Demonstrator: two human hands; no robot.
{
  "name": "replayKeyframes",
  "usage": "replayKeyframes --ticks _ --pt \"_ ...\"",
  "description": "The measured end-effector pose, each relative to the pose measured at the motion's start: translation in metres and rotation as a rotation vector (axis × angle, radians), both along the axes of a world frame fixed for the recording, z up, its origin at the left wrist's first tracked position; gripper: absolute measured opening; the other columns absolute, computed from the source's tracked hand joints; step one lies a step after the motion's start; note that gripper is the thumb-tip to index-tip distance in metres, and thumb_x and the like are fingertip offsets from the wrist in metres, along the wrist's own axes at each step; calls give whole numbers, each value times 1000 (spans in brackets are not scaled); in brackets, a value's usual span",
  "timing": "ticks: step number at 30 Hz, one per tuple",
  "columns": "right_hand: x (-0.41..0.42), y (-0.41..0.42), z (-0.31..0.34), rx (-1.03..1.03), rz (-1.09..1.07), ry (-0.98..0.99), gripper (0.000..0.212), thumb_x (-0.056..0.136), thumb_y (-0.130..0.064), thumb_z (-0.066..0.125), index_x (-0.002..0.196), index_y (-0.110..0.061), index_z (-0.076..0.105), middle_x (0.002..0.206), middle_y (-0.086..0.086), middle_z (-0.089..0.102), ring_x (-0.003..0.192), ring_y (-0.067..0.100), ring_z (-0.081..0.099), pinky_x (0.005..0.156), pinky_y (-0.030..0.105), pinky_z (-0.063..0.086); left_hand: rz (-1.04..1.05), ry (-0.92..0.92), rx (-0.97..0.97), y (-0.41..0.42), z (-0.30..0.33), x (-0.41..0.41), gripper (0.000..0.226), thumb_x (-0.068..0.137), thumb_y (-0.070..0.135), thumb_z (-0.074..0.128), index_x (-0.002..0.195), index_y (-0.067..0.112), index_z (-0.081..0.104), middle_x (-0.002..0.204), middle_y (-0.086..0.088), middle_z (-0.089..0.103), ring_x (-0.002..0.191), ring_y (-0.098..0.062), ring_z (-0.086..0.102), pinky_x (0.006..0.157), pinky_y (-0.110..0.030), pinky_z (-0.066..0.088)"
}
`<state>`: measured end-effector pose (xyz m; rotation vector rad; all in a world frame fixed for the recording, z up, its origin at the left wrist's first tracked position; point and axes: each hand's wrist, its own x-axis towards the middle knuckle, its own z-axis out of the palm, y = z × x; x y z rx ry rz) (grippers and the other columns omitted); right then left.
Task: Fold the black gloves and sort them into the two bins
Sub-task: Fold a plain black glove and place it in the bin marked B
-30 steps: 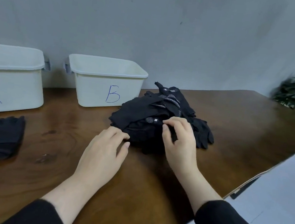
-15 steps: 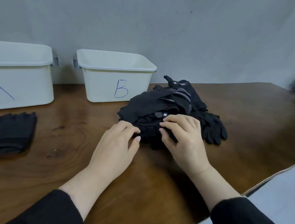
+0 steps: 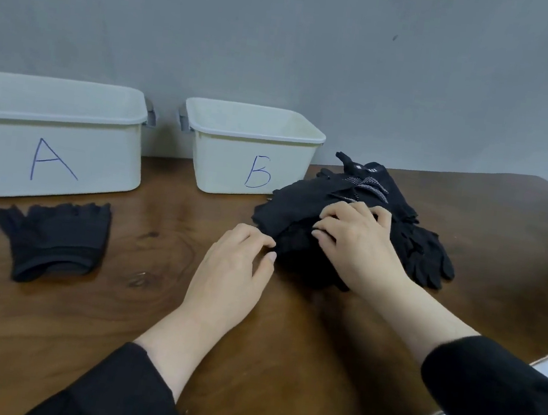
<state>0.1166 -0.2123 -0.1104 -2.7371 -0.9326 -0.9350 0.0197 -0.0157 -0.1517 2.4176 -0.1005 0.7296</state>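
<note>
Two hands worked the glove pile (image 3: 303,211) right of bin B (image 3: 251,156); the right hand (image 3: 358,241) pinched its top layer; the left hand (image 3: 233,271) lay relaxed, fingertips touching; next likely: freeing one glove for folding.

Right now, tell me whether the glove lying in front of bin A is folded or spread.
Spread: the lone glove lies flat on the table, fingers pointing toward bin A, cuff open.

Soft even light, perhaps edge-blurred.
</note>
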Motion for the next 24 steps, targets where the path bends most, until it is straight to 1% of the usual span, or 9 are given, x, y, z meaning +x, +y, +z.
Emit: replayKeyframes --ticks 3,5,7,10,12,16,18,22,24 --pt "-8 7 36 221 3 111 14 101 -27 55 100 -23 69 104 -9 66 101 19 56 93 41 39 4 -9 -32 4 2 -2 25 101 32 49 119 24 64 117 14 54 108 -1 50 93 -17 41" --pt "-12 9 61 318 -13 217 16 102 -28 54 100 -21 68 94 -7 67 87 16 58 81 36 45 29 -23 -68 8 3 -2 24 101 32 50 117 23 65 117 13 55 107 -1 50 92 -16 41" --pt "-13 9 81 416 -29 286 16 102 -31 54 97 -22 67 83 -7 67 76 15 58 70 33 46 49 -32 -107 11 5 -2 26 100 32 49 118 22 65 119 12 55 109 -3 51 92 -14 41" --pt "-9 9 104 539 -1 362 16 100 -30 55 94 -22 68 80 1 70 77 21 63 73 36 51 74 -61 -160 17 6 -2 28 100 32 48 119 20 65 119 11 56 110 -5 53 93 -17 42" --pt "-8 10 114 580 19 394 16 100 -27 55 94 -20 68 80 6 70 73 22 62 71 36 50 89 -82 -184 21 6 -3 25 100 29 49 118 20 65 118 11 56 109 -5 53 93 -18 43" --pt "-5 14 123 659 54 376 13 100 -25 57 94 -22 67 80 -3 72 69 8 58 67 26 46 118 -121 -223 30 7 -6 21 100 26 51 115 20 65 116 12 56 108 -6 53 92 -22 46" --pt "-3 19 124 689 64 372 12 100 -25 58 94 -23 68 83 -7 73 75 8 61 70 26 48 133 -135 -233 35 6 -8 20 99 25 52 114 20 65 114 12 56 106 -6 53 91 -25 48" --pt "0 25 129 752 112 303 13 100 -25 57 101 -21 70 94 -6 73 94 12 68 85 32 54 152 -130 -251 46 6 -15 20 100 26 52 115 20 65 113 15 55 106 -4 53 93 -26 48" --pt "-1 29 133 773 133 284 12 100 -26 57 100 -24 69 94 -9 72 94 10 67 86 30 53 168 -124 -240 51 7 -19 21 100 27 51 115 21 65 114 15 55 106 -4 53 93 -26 48"
